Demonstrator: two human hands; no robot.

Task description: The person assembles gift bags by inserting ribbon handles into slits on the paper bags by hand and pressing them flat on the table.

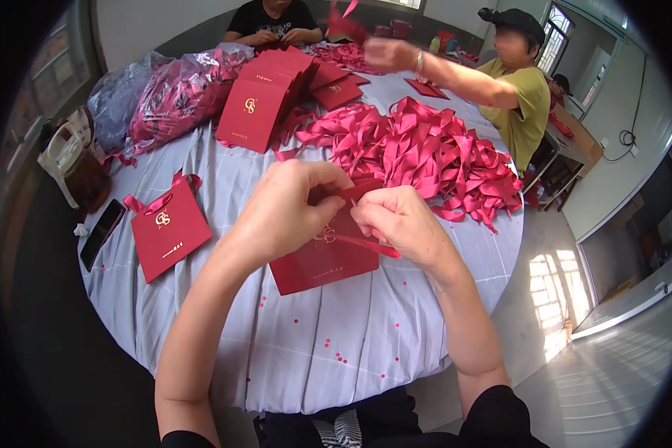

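Note:
In front of me a red paper gift bag [323, 270] with gold lettering lies tilted on the cloth. At its top edge my left hand [287, 205] is closed, thumb and fingers pinched at the bag; what exactly lies between the fingertips is hidden. My right hand [403, 222] pinches a pink-red satin ribbon [379, 248] at the same edge, and one ribbon end sticks out below its fingers. To the left lies another red bag [170, 233], with a ribbon tied at its top. A large heap of loose ribbons [440, 160] sits just beyond my right hand.
Farther back, several red bags [254, 108] are stacked beside a clear plastic sack [179, 97] full of red ribbon. At left are a phone [103, 233] and a jug of dark liquid [86, 175]. Red paper dots [336, 355] dot the tablecloth. Two people work across the table.

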